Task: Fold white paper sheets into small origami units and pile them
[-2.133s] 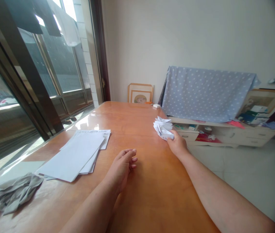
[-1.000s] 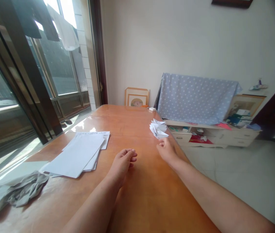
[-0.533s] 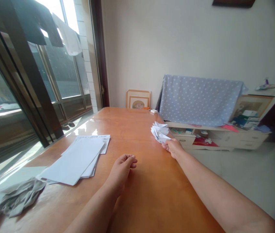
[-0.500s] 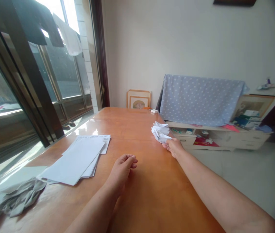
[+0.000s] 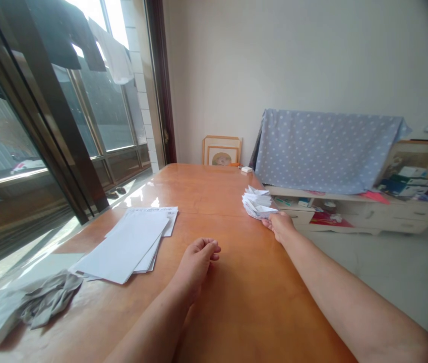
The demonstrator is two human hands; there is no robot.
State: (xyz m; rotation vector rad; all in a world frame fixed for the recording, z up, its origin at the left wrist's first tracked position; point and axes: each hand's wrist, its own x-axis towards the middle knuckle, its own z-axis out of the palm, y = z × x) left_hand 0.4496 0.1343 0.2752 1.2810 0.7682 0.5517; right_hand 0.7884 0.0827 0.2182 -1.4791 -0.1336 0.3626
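Note:
At the table's right edge my right hand (image 5: 280, 225) is closed on the near end of a folded white paper boat (image 5: 262, 209). That piece lies at the front of a pile of similar pointed paper folds (image 5: 256, 195). Fingers below the paper are partly hidden. My left hand (image 5: 199, 256) rests over the middle of the wooden table (image 5: 214, 194), its fingers curled in and the thumb against them; nothing shows in it. To its left lies a loose stack of white paper sheets (image 5: 126, 247), with writing along the far edge of one.
A crumpled grey cloth (image 5: 51, 297) lies at the table's left, beside a pale sheet. A small white box (image 5: 246, 170) sits at the far right corner. Beyond are a low white cabinet (image 5: 395, 217), a blue dotted cloth (image 5: 327, 151) and a framed picture (image 5: 221, 151).
The view has turned slightly left, so everything appears shifted right. My right hand stays at the folded paper, and my left hand keeps its curled pose.

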